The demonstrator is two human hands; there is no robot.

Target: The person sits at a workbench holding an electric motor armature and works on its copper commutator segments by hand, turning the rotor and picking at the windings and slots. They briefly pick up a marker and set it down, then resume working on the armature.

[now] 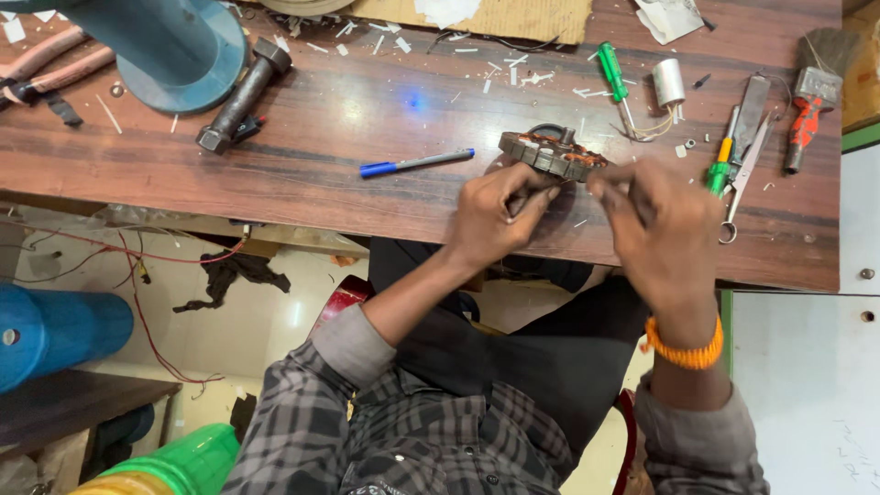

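1. Fingers (513,197) of the left hand (500,215) are curling narrowly against the near edge of the stator (553,154); whether they are gripping it, I cannot tell.
2. Right hand (665,229) is blurring beside the stator, its fingers pinching at the rim, grip unclear.
3. Stator is lying flat on the wooden surface (367,119), between pen (417,163) and scissors (741,179).
4. Green screwdriver (612,78) is lying just behind it.
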